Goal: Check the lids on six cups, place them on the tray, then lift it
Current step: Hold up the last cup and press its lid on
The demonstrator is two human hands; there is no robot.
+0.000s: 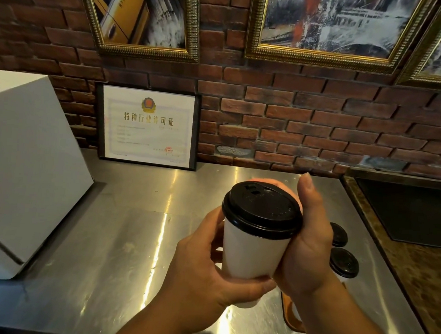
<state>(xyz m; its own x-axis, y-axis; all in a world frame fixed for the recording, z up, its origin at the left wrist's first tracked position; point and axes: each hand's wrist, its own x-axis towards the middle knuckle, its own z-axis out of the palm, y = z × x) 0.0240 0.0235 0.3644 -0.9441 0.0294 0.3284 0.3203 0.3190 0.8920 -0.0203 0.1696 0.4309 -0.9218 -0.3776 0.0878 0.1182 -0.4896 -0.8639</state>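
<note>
— Where is the cup sitting?
— I am holding the white paper cup (pixel 254 250) up at centre frame, above the shiny steel counter (pixel 131 239). My left hand (pixel 206 275) is curling round its lower body, fingers clamped on it.
— And the other hand?
— My right hand (pixel 308 240) is wrapping its far side beside the black plastic lid (pixel 262 211), thumb pointing up. Two more black-lidded cups (pixel 344 263) are standing just right; a corner of the brown tray (pixel 291 318) is showing lower right.
</note>
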